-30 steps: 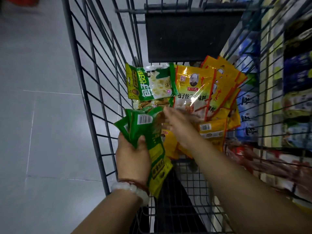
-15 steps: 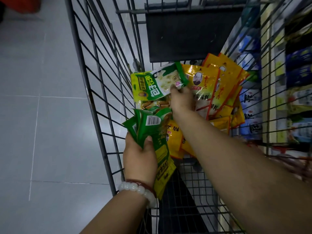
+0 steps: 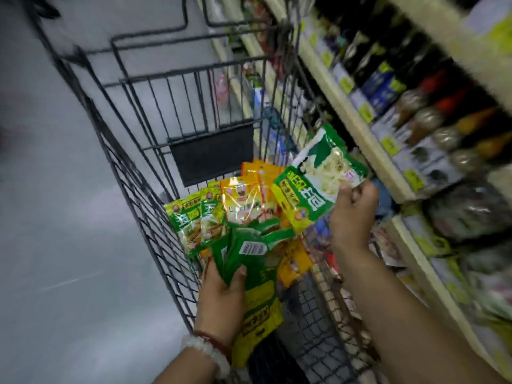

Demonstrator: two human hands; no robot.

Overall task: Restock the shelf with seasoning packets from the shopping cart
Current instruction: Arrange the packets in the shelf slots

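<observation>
gripping a fanned stack of green packets (image 3: 250, 261), the left hand (image 3: 221, 297) sits low at the near left of the shopping cart (image 3: 133, 173), thumb curled over the front of the stack and fingers wrapped behind it. that stack runs lengthwise from a barcode end just beyond the thumb down to a yellow end below the wrist, so its long axis lies near-to-far, tilted a little to the right at the bottom. beyond the left fingers, more green and yellow packets (image 3: 221, 206) lean in the cart's far end.

further right, the right hand (image 3: 352, 217) pinches one green packet (image 3: 318, 181) by its edge, thumb and fingers closed on it. half a second ago this packet was lying with the pile in the cart and the hand had only just reached it; now it is lifted clear, up and to the right of the pile, at the cart's right wall and near the shelf (image 3: 357, 126). that probably means one more packet is on its way out, either to join the left hand's stack or to go straight to the shelf.

the lifted packet's long axis slants from its yellow end, lower left of the fingers, up toward its white end at upper right, printed face toward the camera. the shelf is heavily blurred.
</observation>
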